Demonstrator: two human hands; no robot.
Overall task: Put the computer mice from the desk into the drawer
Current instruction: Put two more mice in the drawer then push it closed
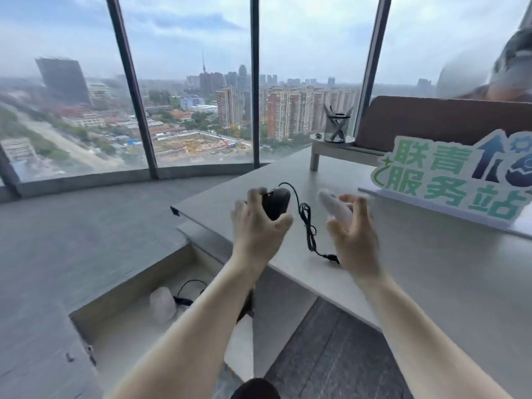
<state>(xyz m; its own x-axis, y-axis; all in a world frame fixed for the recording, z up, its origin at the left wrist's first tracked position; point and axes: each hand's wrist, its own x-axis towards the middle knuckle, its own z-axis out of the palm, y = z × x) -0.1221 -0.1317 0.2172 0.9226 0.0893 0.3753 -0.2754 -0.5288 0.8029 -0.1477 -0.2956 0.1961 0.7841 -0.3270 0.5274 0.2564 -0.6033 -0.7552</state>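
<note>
Pale grey bench (pixel 431 269), corner at 9 o'clock; left hand (pixel 256 223) grasps black wired mouse (pixel 277 203), right hand (pixel 355 228) grasps white mouse (pixel 335 205); open grey drawer (pixel 126 326) at 7 o'clock.

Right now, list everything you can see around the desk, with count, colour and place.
black mouse: one, black, corded, on desk, under left hand
white mouse: one, white, at right hand, blurred
drawer: one, grey, open, below the desk's left end
mouse in drawer: one, white, blurred; black cord beside it
sign: one, green and white, desk right
pen cup: one, clear, on small stand
desk: one, light grey
left hand: fingers around black mouse
right hand: fingers at white mouse
</note>
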